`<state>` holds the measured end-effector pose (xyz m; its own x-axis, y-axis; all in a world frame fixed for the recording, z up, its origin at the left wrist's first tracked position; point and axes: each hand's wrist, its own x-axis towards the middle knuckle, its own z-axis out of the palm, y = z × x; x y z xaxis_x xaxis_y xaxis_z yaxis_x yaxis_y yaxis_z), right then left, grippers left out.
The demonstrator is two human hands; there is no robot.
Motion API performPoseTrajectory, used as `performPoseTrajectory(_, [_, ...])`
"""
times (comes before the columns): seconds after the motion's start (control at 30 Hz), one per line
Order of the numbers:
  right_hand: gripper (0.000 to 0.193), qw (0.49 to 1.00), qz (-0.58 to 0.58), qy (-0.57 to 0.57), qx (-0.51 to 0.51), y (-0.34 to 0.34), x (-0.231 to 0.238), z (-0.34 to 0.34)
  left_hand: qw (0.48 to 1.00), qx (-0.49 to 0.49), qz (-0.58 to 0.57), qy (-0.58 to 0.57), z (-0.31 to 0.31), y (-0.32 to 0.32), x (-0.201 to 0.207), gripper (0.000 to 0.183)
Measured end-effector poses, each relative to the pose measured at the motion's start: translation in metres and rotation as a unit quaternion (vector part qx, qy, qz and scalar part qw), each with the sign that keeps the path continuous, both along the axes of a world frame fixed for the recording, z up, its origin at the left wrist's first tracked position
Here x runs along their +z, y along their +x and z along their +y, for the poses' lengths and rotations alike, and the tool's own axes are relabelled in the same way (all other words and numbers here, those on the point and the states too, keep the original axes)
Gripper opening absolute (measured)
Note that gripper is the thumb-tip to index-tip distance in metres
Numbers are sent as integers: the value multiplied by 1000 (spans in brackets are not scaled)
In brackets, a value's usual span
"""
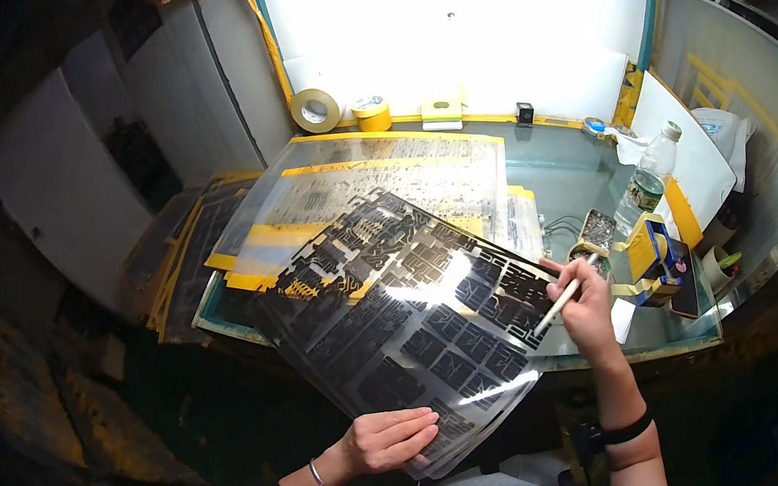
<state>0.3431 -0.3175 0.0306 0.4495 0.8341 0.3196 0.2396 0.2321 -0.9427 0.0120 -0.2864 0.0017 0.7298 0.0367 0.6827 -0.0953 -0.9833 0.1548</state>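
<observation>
film sheet [409,337] — black maze-like pattern | pen [564,303] — off-white | tape strips [332,168]: yellow

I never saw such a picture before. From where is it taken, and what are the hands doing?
There is no machine here: a person works with two bare hands. A wide camera worn on the head looks down, so straight edges bend. The right hand holds a pale pen-like tool over a dark-patterned sheet; the left hand rests on the sheet's near edge. Yellow-taped sheets lie partly beneath, on a greenish table. A tape roll is at the back, a clear bottle at the right.
</observation>
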Motion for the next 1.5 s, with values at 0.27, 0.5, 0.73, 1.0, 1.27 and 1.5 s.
performPoseTrajectory(0.27, [20,973,-14,180,-143,-3,-3,-35,986,121,47,103,25,-7,12,22])
performPoseTrajectory(0.5, [23,996,-30,10,-80,-16,-55,-46,864,502,15,45,74,-19,47,43])
performPoseTrajectory(0.73, [38,975,-194,-13,-105,-33,-29,-50,985,84,147,-19,9,95,19,56])
performPoseTrajectory(1.0, [49,958,-280,54,21,-7,-28,-94,982,146,104,-58,10,106,-2,46])
performPoseTrajectory(1.27, [24,944,-321,70,33,-26,-27,-81,982,142,108,-68,7,107,-3,42])
performPoseTrajectory(1.5, [22,937,-340,62,55,-21,-28,-77,981,146,103,-71,6,107,-3,42])
